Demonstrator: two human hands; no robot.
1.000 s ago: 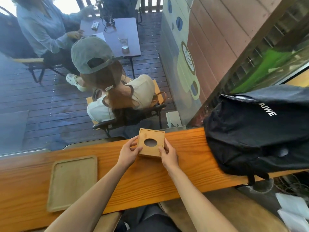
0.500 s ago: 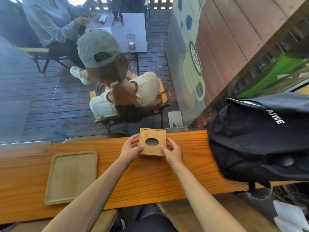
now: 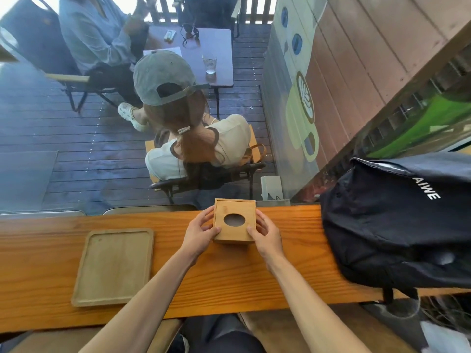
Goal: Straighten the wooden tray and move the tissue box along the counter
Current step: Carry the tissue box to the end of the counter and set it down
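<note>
A square wooden tissue box [image 3: 234,220] with an oval hole in its lid stands at the far edge of the orange wooden counter [image 3: 229,281], against the window. My left hand [image 3: 200,234] grips its left side and my right hand [image 3: 266,234] grips its right side, fingertips on the lid's near corners. No tissue shows in the hole. An empty wooden tray [image 3: 114,266] lies flat on the counter to the left, a hand's width from my left hand, its long sides nearly square to the counter edge.
A large black backpack [image 3: 397,220] sits on the counter's right end, close to the box. Behind the glass, two people sit on a deck by a small table [image 3: 204,49] holding a glass and sunglasses. Stool seats [image 3: 318,335] are below the counter.
Both hands have stayed on the tissue box. The box has turned slightly and now sits squarer to the counter edge, near the window. The tray has not moved.
</note>
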